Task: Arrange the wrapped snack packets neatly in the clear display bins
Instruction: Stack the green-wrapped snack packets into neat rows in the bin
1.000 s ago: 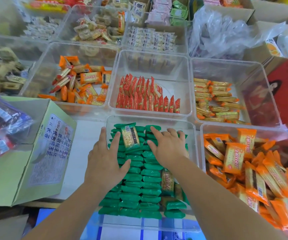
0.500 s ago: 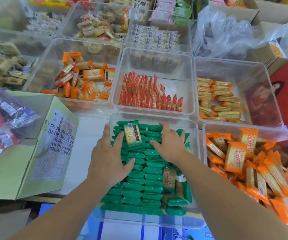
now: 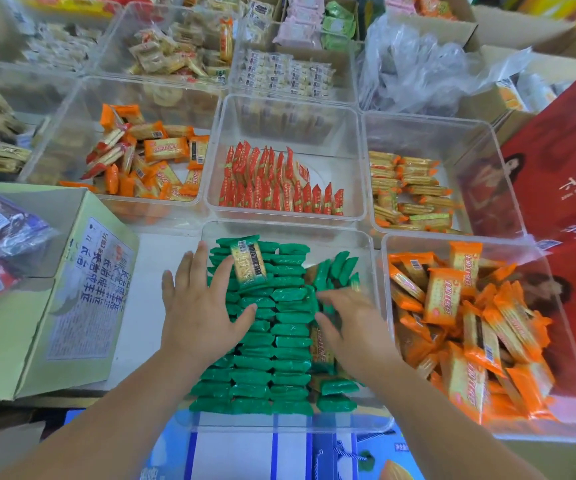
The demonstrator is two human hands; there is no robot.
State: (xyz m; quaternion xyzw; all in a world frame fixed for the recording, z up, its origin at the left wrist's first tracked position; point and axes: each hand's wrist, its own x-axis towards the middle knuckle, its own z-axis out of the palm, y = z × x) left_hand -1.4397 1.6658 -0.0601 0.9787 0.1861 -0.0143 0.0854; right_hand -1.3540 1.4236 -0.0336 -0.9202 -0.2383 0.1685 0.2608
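Green snack packets [image 3: 279, 341] sit in neat rows inside the near clear bin [image 3: 286, 228], one packet [image 3: 249, 263] lying label-up on top at the far end. Left hand [image 3: 203, 306] flat on the left rows, fingers spread, gripping nothing. Right hand [image 3: 352, 323] blurred over the right rows, grip unclear. Beyond that bin: red packets [image 3: 279, 181]; right of it: orange packets [image 3: 470, 323]; left: a green carton [image 3: 71, 306]

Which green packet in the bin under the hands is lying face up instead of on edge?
The packet at the far left of the green bin, just past the left hand. Its barcode and printed face show; the others show only green edges.
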